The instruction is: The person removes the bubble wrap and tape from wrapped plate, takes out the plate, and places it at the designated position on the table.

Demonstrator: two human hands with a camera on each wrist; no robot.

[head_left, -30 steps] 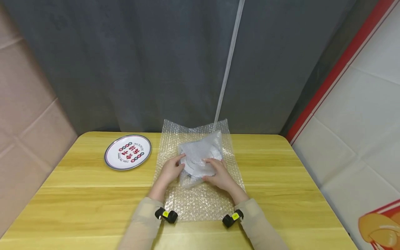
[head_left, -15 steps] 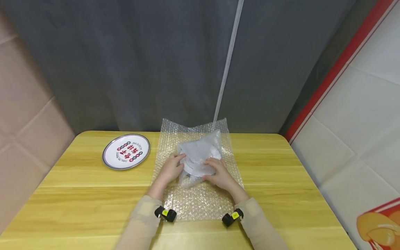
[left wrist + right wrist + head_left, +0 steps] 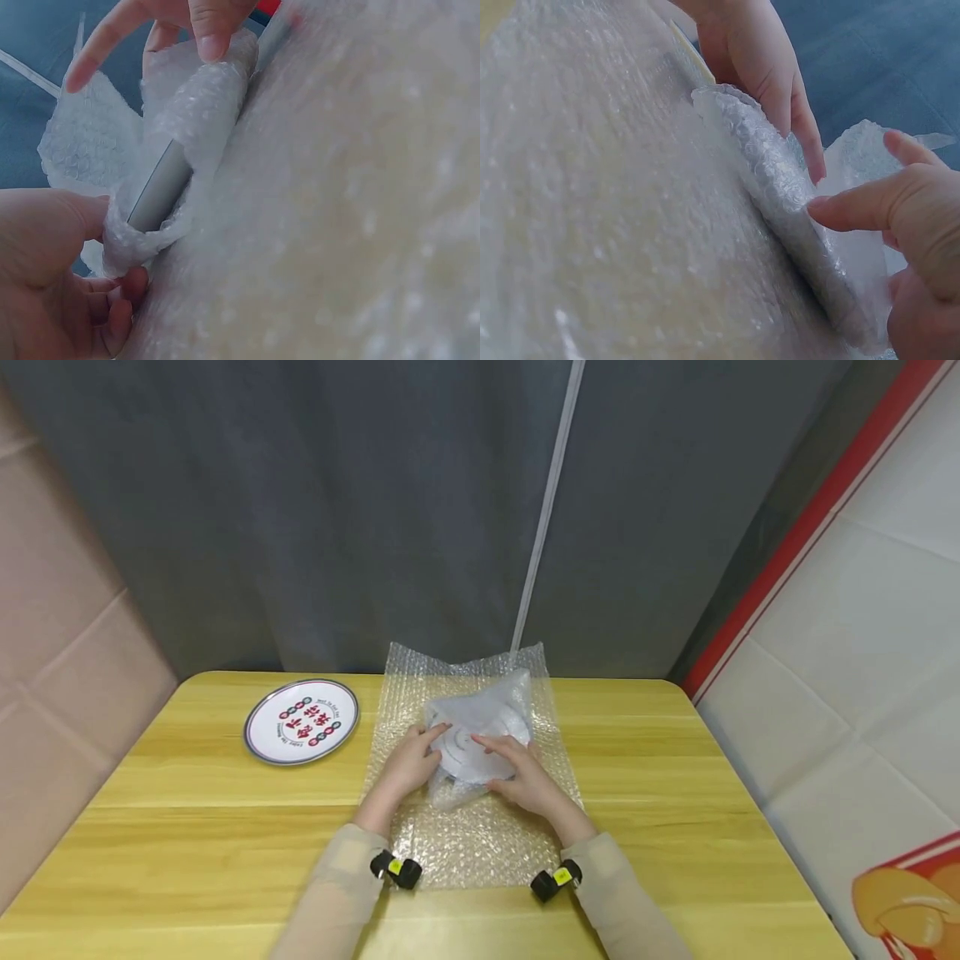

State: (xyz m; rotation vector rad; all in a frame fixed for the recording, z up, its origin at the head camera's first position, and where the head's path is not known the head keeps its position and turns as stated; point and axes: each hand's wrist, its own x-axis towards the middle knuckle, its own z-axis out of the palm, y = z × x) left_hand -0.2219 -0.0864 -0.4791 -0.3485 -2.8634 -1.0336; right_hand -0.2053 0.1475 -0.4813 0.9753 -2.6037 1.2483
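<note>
A round white plate [image 3: 480,762], partly covered by cloudy bubble wrap [image 3: 487,693], lies on a larger clear bubble-wrap sheet [image 3: 487,852]. My left hand [image 3: 408,764] is at its left edge; in the left wrist view its thumb and curled fingers pinch the wrapped rim, and a grey strip of the plate [image 3: 163,187] shows through a gap. From the right side my right hand [image 3: 525,777] reaches over, index finger stretched across the plate. The thumb [image 3: 847,210] rests against the wrap in the right wrist view. The plate's underside is hidden.
A second white plate [image 3: 300,722] with a dark rim and red lettering lies on the wooden table [image 3: 187,852] to the left. A dark grey curtain [image 3: 337,527] hangs behind the table's back edge. The large sheet's far end stands up against the curtain.
My right index finger has stretched forward and left over the plate. The covering wrap has shifted back, so more of the white surface shows. My left hand stays at the left edge.
</note>
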